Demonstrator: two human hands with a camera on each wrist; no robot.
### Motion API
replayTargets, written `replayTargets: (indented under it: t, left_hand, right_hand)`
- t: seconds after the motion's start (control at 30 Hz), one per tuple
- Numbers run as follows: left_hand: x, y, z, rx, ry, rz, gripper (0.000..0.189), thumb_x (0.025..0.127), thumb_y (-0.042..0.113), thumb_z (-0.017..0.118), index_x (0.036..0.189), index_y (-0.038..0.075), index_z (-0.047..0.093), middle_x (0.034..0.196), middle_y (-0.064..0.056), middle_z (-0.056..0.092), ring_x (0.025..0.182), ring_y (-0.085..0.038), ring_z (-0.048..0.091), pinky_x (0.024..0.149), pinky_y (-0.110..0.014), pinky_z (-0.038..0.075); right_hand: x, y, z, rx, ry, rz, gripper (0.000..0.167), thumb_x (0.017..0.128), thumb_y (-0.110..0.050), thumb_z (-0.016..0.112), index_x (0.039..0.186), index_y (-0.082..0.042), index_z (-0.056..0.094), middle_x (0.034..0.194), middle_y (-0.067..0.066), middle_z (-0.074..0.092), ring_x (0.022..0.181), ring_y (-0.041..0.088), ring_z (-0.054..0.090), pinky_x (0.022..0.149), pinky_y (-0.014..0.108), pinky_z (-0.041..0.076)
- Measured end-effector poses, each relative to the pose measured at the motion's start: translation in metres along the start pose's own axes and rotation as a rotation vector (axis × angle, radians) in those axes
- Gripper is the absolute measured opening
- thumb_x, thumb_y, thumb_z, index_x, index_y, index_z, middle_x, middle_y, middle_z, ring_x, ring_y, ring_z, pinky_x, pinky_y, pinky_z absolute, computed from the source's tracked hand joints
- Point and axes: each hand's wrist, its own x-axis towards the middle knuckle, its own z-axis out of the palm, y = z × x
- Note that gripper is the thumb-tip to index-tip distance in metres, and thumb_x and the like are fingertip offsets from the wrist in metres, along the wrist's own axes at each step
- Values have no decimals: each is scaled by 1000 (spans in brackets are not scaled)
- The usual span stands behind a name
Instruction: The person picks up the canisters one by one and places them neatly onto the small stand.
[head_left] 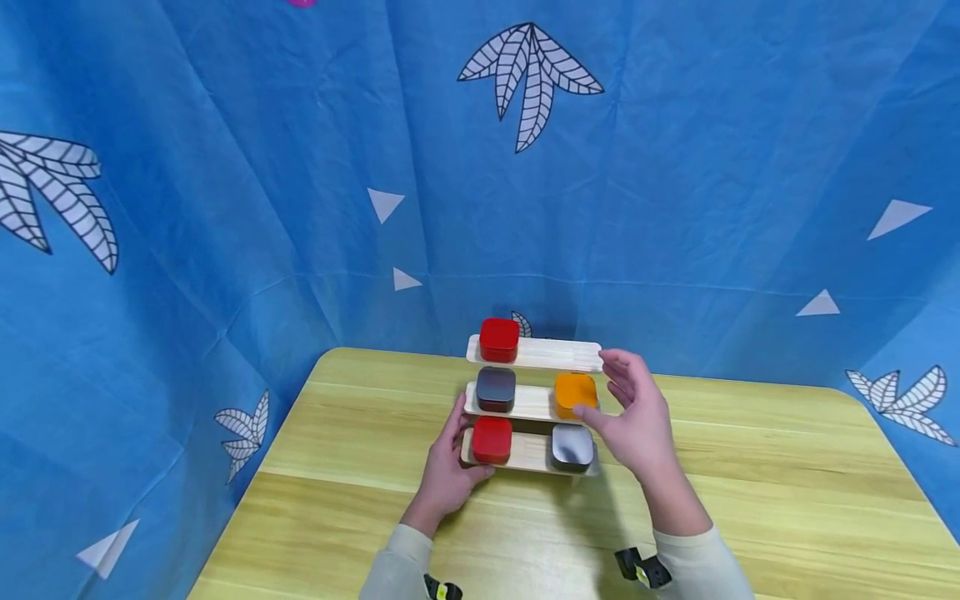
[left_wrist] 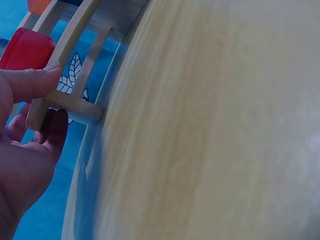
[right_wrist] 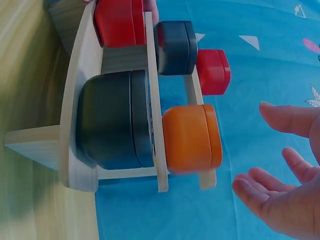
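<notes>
A three-step wooden rack (head_left: 536, 402) bears small square lidded boxes. On the bottom step are a red box (head_left: 492, 440) at the left and a dark box (right_wrist: 112, 120) at the right. The middle step has a slate-grey box (head_left: 496, 389) at the left and an orange box (head_left: 575, 393) at the right. Another red box (head_left: 499, 339) sits at the top left. My left hand (head_left: 447, 479) grips the bottom step's left end, thumb in front, fingers behind. Beside the orange box, my right hand (head_left: 637, 417) holds nothing, thumb and fingers spread apart.
The rack stands on a light wooden table (head_left: 765, 483), close to its back edge. Behind it hangs a blue curtain (head_left: 660, 208) with leaf prints, which also runs along the left side. Bare wood lies on both sides of the rack.
</notes>
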Motion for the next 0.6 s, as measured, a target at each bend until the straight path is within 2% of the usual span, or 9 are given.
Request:
replayTargets:
  t: [0.13, 0.4, 0.6]
  left_hand:
    - [0, -1, 0, -11, 1, 14, 118, 72, -19, 78, 162, 26, 16, 144, -3, 46, 136, -22, 39, 108, -36, 40]
    - [-1, -1, 0, 15, 8, 10, 118, 72, -16, 79, 162, 28, 16, 143, 1, 45, 136, -22, 39, 104, -35, 45]
    - [-2, 1, -1, 11, 8, 6, 118, 73, -16, 79, 162, 28, 15, 144, -2, 45, 136, -25, 39, 104, -36, 45]
  right_hand:
    - [-3, 2, -3, 6, 11, 0, 73, 72, 12, 83, 135, 0, 49, 140, 19, 52, 131, 37, 48, 108, 46, 40]
    - [-6, 7, -9, -40, 30, 14, 71, 72, 13, 82, 133, -2, 50, 139, 12, 54, 131, 34, 49, 107, 39, 42]
    - [-12, 7, -12, -40, 43, 34, 71, 71, 14, 82, 133, -2, 51, 137, 11, 54, 129, 31, 50, 107, 39, 42]
